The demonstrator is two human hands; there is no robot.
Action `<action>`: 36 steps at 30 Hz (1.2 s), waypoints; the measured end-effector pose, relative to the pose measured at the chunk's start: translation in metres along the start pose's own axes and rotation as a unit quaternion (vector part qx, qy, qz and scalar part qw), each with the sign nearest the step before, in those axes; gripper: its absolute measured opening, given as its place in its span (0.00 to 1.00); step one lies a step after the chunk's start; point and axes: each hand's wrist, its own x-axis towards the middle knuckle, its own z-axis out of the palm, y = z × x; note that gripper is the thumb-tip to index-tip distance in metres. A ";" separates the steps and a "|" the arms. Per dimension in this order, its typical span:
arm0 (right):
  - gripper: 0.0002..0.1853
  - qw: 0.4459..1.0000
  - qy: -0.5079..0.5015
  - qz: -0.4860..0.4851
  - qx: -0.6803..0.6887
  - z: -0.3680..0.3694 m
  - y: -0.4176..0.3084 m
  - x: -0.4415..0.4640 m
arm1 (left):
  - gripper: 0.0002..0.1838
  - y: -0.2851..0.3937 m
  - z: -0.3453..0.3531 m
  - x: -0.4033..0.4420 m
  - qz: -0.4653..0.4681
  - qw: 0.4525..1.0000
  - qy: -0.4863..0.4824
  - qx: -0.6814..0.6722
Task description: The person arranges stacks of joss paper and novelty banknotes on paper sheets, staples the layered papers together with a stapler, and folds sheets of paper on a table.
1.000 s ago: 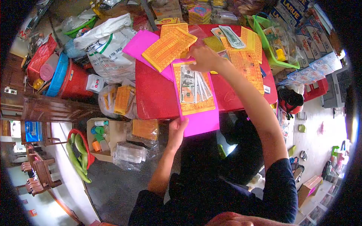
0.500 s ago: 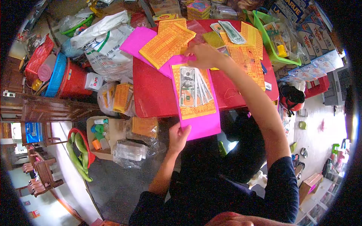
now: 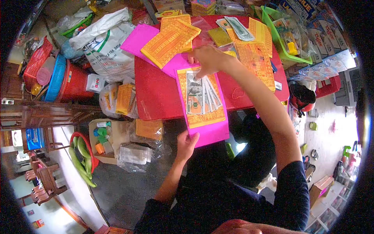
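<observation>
My left hand (image 3: 187, 144) pinches the lower left edge of a bright pink sheet (image 3: 212, 135), which overhangs the front of the red table (image 3: 161, 105). On that sheet lies a yellow paper (image 3: 204, 120) with orange print, and a fan of dollar-style notes (image 3: 196, 94) rests on top of it. Above the notes arches my right hand (image 3: 212, 60). Its thumb reaches down to the top of the notes, apart from the curved fingers, and nothing shows between them. Beyond it, a stack of orange-printed papers (image 3: 167, 45) lies across more pink paper (image 3: 136, 43).
At the table's back right lie more printed papers (image 3: 255, 64) and a bundle of notes (image 3: 238, 28). A green basket (image 3: 269, 27) stands beyond the right edge. Left of the table are a white sack (image 3: 109, 58), a red bucket (image 3: 76, 84) and a cardboard box (image 3: 111, 158).
My right hand has come slightly nearer, and its thumb has lowered onto the top of the notes. My left hand keeps its hold on the pink sheet. The view has shifted slightly.
</observation>
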 end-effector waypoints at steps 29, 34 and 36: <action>0.14 0.976 -0.028 -0.109 0.184 -0.050 -0.044 -0.038 | 0.17 0.013 -0.002 0.012 0.027 0.985 0.006 0.169; 0.13 0.965 -0.068 -0.170 0.190 -0.088 -0.090 -0.082 | 0.31 0.070 -0.019 0.003 0.247 0.920 0.090 0.289; 0.13 0.966 -0.107 -0.178 0.152 -0.098 -0.115 -0.098 | 0.36 0.105 -0.008 0.002 0.311 0.920 0.109 0.211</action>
